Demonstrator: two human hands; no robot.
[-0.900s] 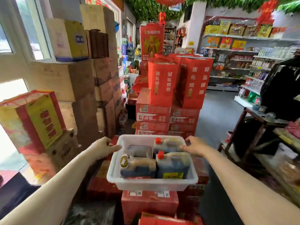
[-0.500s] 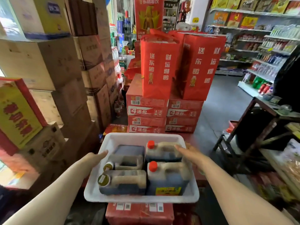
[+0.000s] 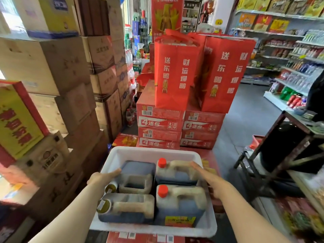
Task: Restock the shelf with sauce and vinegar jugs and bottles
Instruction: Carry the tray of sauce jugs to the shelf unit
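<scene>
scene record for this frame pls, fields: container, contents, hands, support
container: white tub
contents: four dark-liquid jugs; two red caps, two yellowish caps
left hand: fingers extended at the tub's left rim
right hand: fingers extended at the right side, over a red-capped jug
support: tub sits over red cartons

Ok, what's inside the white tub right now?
The tub holds four dark jugs: two red-capped on the right, two yellow-capped on the left. Anything beneath them is covered.

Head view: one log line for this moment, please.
left hand: open at white tub | right hand: open | four jugs inside
</scene>
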